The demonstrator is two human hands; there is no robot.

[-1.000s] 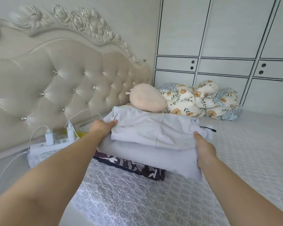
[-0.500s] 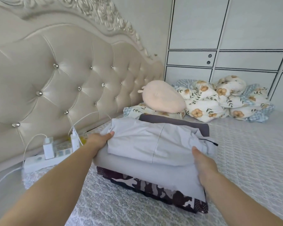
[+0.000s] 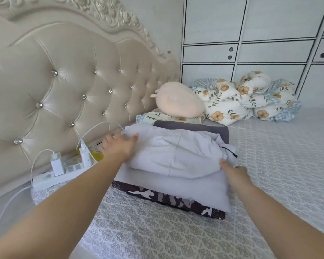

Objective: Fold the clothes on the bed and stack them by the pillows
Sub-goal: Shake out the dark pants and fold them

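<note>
Atop bed: folded clothes stack, both hands alongside.

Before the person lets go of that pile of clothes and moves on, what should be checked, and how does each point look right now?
1. Top light grey garment lies on the stack: ok.
2. Stack sits beside the pillows: ok.
3. Layers aligned: not ok, the camouflage garment sticks out at the front.
4. Black drawstring tucked in: not ok, it shows at the right edge.
5. Left hand free: ok, fingers spread flat.
6. Right hand free: cannot tell, fingertips hidden in cloth.
7. Charger cables away from the stack: cannot tell.
</note>
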